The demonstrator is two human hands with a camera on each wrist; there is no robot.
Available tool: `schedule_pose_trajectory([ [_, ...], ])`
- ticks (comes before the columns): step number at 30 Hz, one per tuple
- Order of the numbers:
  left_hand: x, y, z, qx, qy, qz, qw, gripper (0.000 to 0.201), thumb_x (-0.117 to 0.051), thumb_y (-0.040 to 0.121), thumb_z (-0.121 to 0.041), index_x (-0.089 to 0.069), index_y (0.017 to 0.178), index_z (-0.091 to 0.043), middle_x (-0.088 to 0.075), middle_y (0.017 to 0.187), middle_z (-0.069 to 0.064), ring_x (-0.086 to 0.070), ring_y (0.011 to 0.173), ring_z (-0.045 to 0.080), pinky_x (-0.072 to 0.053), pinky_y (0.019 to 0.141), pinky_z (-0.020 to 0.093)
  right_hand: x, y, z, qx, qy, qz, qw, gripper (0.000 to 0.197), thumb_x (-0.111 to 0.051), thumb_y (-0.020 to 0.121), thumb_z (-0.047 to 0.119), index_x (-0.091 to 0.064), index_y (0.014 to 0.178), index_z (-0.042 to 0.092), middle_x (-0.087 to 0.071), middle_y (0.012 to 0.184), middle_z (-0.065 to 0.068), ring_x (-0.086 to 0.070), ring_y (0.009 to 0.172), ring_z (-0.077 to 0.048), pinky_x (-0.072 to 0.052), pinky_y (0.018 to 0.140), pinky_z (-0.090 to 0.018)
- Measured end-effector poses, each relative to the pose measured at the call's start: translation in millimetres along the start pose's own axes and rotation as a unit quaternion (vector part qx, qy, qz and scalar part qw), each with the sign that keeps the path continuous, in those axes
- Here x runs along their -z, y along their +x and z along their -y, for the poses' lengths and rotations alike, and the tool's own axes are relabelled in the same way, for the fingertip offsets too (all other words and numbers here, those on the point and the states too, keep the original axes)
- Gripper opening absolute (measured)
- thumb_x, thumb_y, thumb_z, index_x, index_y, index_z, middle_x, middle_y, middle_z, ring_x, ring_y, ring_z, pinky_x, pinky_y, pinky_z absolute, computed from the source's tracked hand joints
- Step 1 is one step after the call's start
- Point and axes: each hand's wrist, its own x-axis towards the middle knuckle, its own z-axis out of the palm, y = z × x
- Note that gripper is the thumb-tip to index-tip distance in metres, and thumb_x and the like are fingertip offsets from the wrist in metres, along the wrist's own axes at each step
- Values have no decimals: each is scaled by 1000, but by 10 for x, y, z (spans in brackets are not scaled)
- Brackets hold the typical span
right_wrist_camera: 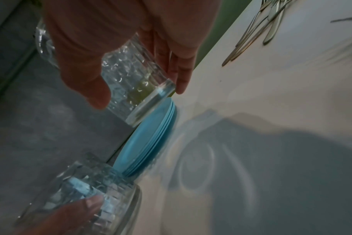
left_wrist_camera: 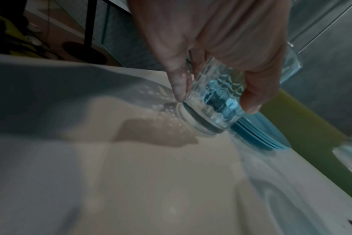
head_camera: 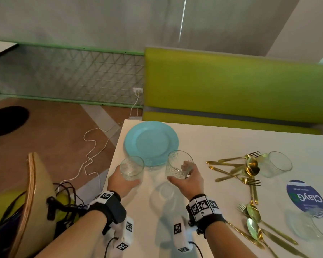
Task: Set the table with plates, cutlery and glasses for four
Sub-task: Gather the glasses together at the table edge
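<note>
My left hand grips a clear patterned glass upright near the table's left edge. In the left wrist view the thumb and a finger pinch this glass low on its sides, with its base close to the tabletop; I cannot tell whether it touches. My right hand grips a second patterned glass and holds it above the table; its base hangs clear of the surface. A stack of blue plates lies just beyond both glasses.
Gold forks, spoons and knives are scattered on the white table to the right. One more glass lies on its side by them and another at the right edge. A green bench stands behind, and a chair at the left.
</note>
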Motion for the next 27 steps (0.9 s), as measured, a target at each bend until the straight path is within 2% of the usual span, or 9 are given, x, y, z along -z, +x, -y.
schedule_pose_trajectory([
  [2, 31, 17, 25, -15, 17, 5, 1000, 78, -84, 58, -25, -49, 127, -15, -61, 124, 8, -57, 116, 27, -45, 94, 31, -70, 11, -10, -7, -5, 5, 1000, 65, -85, 62, 23, -51, 118, 16, -59, 117, 0, -53, 98, -9, -41, 87, -18],
  [4, 40, 40, 60, -16, 19, 10, 1000, 77, -82, 62, -21, -46, 130, -15, -60, 125, 7, -55, 117, 28, -42, 91, 30, -134, 11, -22, -15, -10, 12, 1000, 63, -84, 63, 23, -50, 116, 16, -59, 120, 0, -52, 98, -9, -40, 85, -18],
  [8, 58, 43, 142, -14, -2, 15, 1000, 86, -84, 61, -18, -39, 135, -15, -55, 130, 6, -51, 121, 26, -40, 97, 32, -308, -8, -37, -26, -31, 34, 999, 63, -84, 64, 23, -49, 116, 14, -59, 119, -1, -51, 97, -10, -38, 81, -18],
  [12, 85, 21, 174, -20, -25, 12, 999, 90, -87, 56, -13, -40, 132, -12, -49, 118, -4, -47, 114, 15, -38, 97, 27, -509, -18, -57, -34, -39, 46, 998, 65, -84, 63, 23, -50, 117, 13, -59, 119, -1, -57, 107, -17, -38, 82, -17],
  [14, 107, 18, 212, -8, -21, 11, 1000, 97, -88, 52, -22, -38, 135, -12, -50, 128, 1, -47, 122, 20, -40, 103, 35, -588, -33, -48, -37, -41, 50, 997, 69, -84, 63, 23, -49, 122, 12, -60, 120, -2, -57, 110, -18, -39, 83, -16],
  [17, 127, 1, 282, 13, -14, 11, 1000, 104, -87, 58, -22, -29, 143, -12, -39, 145, 8, -38, 134, 26, -35, 110, 40, -669, -58, -44, -40, -39, 53, 997, 70, -83, 64, 21, -48, 124, 13, -60, 120, -2, -57, 111, -19, -39, 84, -17],
  [24, 161, -58, 380, 12, 0, 3, 1000, 111, -88, 57, -22, -23, 146, -10, -37, 147, 11, -33, 137, 26, -31, 113, 42, -672, -56, -14, -51, -56, 60, 995, 76, -82, 66, 21, -41, 130, 16, -61, 121, -7, -57, 112, -24, -41, 86, -20],
  [27, 204, -147, 337, -10, 5, -30, 999, 107, -87, 59, -24, -25, 145, -11, -36, 147, 10, -28, 139, 26, -27, 114, 42, -596, -68, 25, -51, -75, 78, 993, 93, -83, 67, 21, -28, 142, 19, -56, 131, -9, -52, 122, -26, -42, 97, -27],
])
